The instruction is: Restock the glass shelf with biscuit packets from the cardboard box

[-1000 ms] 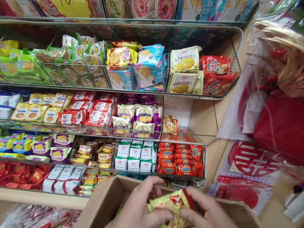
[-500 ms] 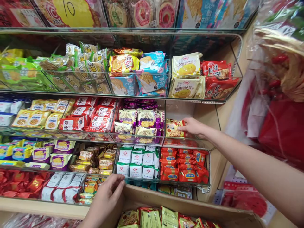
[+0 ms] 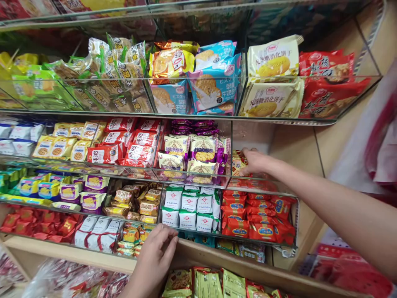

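Observation:
My right hand (image 3: 256, 160) reaches into a clear shelf compartment with its fingers closed on a small cream-and-red biscuit packet (image 3: 238, 162). The packet is partly hidden by the fingers and sits low behind the compartment's clear front. At the bottom, my left hand (image 3: 156, 252) is closed over the far left corner of an open cardboard box (image 3: 235, 260); its fingertips are partly hidden. Inside the box lie several yellow-green and red biscuit packets (image 3: 206, 283).
Clear dividers split the shelves into compartments. White-and-purple packets (image 3: 203, 149) stand left of my right hand, red packets (image 3: 262, 217) below it. Above, a shelf with a clear front edge (image 3: 198, 118) holds cream packets (image 3: 263, 99). Plastic-wrapped goods (image 3: 369, 145) hang at the right.
The view has come closer and tilted down. My right hand has pushed the biscuit packet deeper into the compartment, covering more of it. My left hand stays at the box corner.

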`<action>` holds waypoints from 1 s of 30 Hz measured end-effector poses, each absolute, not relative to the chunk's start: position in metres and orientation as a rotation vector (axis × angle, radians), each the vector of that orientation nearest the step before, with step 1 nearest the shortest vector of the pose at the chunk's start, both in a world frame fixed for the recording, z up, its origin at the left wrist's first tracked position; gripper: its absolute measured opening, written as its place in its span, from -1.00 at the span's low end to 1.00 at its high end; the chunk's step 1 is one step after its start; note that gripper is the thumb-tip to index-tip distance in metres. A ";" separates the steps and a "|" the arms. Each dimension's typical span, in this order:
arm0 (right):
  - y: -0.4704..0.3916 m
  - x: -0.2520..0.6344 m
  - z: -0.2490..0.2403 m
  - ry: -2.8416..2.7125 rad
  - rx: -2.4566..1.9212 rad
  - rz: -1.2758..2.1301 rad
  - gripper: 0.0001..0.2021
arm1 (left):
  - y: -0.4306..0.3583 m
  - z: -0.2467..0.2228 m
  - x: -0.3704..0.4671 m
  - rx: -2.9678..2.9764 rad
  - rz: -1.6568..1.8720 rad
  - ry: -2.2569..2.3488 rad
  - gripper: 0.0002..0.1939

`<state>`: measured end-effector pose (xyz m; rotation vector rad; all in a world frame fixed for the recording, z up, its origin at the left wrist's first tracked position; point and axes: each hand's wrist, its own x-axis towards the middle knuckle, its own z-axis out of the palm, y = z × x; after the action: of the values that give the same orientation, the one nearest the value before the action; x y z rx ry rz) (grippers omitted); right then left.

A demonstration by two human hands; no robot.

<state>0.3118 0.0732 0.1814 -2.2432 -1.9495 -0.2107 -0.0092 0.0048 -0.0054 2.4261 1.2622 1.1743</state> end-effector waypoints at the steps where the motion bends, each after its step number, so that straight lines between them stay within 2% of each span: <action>1: 0.072 0.310 0.182 -1.938 -2.271 -0.223 -0.24 | 0.004 -0.005 -0.009 2.431 1.172 1.265 -0.88; 6: 0.066 0.301 0.183 -1.900 -2.353 -0.169 -0.17 | 0.002 -0.004 -0.007 2.437 1.141 1.288 -0.87; 12: 0.066 0.288 0.181 -1.909 -2.351 -0.083 -0.17 | 0.001 -0.003 -0.006 2.429 1.120 1.300 -0.87; 21: 0.063 0.302 0.189 -1.876 -2.257 -0.022 -0.02 | 0.000 -0.002 -0.007 2.473 1.121 1.307 -0.89; 23: 0.054 0.307 0.196 -1.872 -2.115 -0.146 -0.13 | -0.001 -0.002 -0.008 2.493 1.123 1.298 -0.89; 26: 0.009 0.302 0.190 -1.814 -1.608 -0.456 -0.53 | -0.003 -0.002 -0.009 2.530 1.113 1.284 -0.89; 28: -0.035 0.290 0.155 -1.822 -1.258 -0.520 -0.72 | -0.002 -0.002 -0.008 2.541 1.109 1.288 -0.89; 30: -0.077 0.275 0.091 -2.005 -1.111 -0.338 -0.84 | -0.002 0.000 -0.007 2.544 1.113 1.291 -0.89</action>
<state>0.2748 -0.0771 0.0908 -1.1108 -2.0048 -0.3385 -0.0070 -0.0017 -0.0004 2.5442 1.2909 1.1132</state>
